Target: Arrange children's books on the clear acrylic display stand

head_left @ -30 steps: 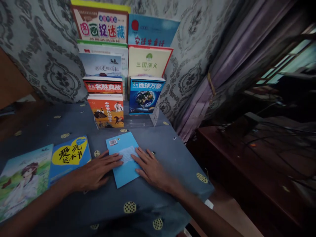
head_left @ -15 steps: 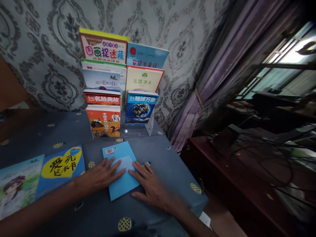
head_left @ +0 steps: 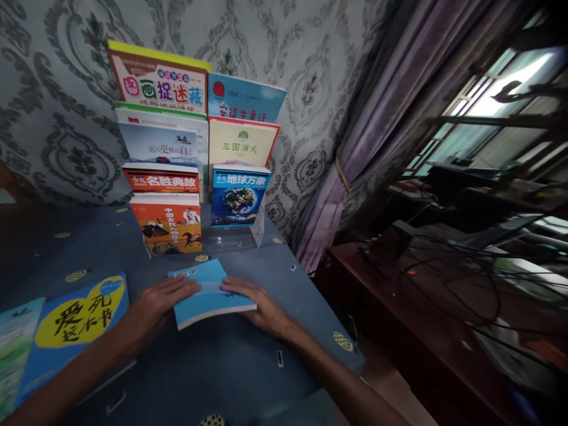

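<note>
On the blue cloth point(head_left: 231, 367) in front of the rack point(head_left: 260, 228), a light-blue book point(head_left: 208, 293) is held between both hands, its near edge raised so that the white page block shows along the bottom. The left hand point(head_left: 153, 307) grips the book's left side, fingers laid over the cover and pointing right. The right hand point(head_left: 257, 305) grips the right side, fingers lying across the cover toward the left; the thumb is hidden under the book. Both hands are closed on the book, which sits near the middle of the table, just ahead of the rack and apart from it.

The rack stands against the patterned wall point(head_left: 66, 118) and carries two columns of upright books in stepped tiers. In the left column, from front to back: an orange book point(head_left: 168, 225), a red book point(head_left: 162, 180), a pale-blue book point(head_left: 157, 145), and a top book point(head_left: 160, 83) with a yellow upper edge. In the right column: an earth book point(head_left: 237, 198) in front, a cream book point(head_left: 242, 142) with a red border behind it, and a blue book point(head_left: 244, 100) at the back.

To the left of the hands, a heart book point(head_left: 77, 319) with a yellow heart and black characters lies flat on the cloth, well apart from the held book. A green book point(head_left: 15, 343) lies touching its left side, cut off by the frame edge.

To the right of the table hangs a purple curtain point(head_left: 346, 154). Beyond it stands a dark wooden desk point(head_left: 399, 307) strewn with cables, with a bright window point(head_left: 497, 100) above.
</note>
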Motion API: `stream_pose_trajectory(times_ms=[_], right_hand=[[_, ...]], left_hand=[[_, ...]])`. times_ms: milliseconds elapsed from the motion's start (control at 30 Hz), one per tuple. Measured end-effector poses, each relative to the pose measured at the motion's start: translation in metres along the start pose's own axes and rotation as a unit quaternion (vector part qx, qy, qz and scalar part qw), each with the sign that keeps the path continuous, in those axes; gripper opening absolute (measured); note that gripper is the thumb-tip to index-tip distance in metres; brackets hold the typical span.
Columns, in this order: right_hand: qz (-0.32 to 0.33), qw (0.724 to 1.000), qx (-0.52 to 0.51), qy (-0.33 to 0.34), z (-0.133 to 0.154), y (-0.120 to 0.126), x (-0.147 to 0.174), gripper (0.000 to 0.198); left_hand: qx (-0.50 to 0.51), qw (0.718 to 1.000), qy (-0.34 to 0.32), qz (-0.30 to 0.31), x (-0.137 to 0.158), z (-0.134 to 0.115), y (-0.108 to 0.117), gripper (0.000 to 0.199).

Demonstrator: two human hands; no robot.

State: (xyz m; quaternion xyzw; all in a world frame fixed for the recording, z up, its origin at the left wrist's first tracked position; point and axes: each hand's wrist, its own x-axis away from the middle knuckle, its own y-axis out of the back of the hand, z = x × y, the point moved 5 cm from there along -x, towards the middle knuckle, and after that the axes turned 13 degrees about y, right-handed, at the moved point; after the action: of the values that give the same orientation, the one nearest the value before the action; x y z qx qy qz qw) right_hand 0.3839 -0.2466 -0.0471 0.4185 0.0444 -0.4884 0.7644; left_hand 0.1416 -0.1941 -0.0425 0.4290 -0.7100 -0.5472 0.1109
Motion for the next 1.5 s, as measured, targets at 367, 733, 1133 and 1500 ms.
stream_pose_trajectory(times_ms=[367, 733, 1133, 1500], right_hand=[[-0.088, 0.991, 0.105, 0.008, -0.041, 0.028, -0.047, 0.04], [-0.251, 0.951, 0.174, -0.038, -0.049, 0.118, -0.063, 0.035], [-0.257, 0.951, 0.171, -0.03, -0.075, 0.146, -0.087, 0.033], [-0.243, 0.953, 0.177, -0.037, -0.076, 0.15, -0.086, 0.029]], left_hand=[[0.137, 0.974, 0.178, -0.033, -0.048, -0.028, 0.048, 0.033], [0.029, 0.964, 0.178, -0.196, -0.135, -0.067, 0.064, 0.032], [0.027, 0.94, 0.226, -0.254, -0.18, -0.063, 0.04, 0.03], [0.009, 0.937, 0.24, -0.255, -0.184, -0.062, 0.035, 0.031]])
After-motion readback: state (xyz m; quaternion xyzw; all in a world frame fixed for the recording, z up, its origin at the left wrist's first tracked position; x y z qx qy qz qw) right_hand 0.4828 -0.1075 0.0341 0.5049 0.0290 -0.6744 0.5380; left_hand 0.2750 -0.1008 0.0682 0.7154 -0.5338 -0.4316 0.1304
